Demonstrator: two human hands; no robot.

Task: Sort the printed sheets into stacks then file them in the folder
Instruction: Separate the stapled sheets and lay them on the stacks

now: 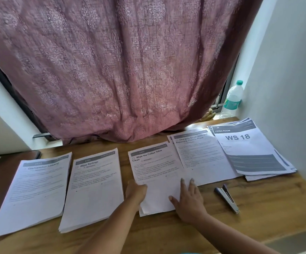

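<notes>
From my remote feed I look down on a wooden table with a warm brown grain. Behind it hangs a heavy mauve curtain with a woven floral pattern; its hem bunches on the far edge of the tabletop. Daylight glows through the cloth and spills out under its right corner. A dark window frame shows beside the curtain on the left. White walls close in on both sides, the right one standing just beside the table's edge. A dark brown surface adjoins the table at the left.
</notes>
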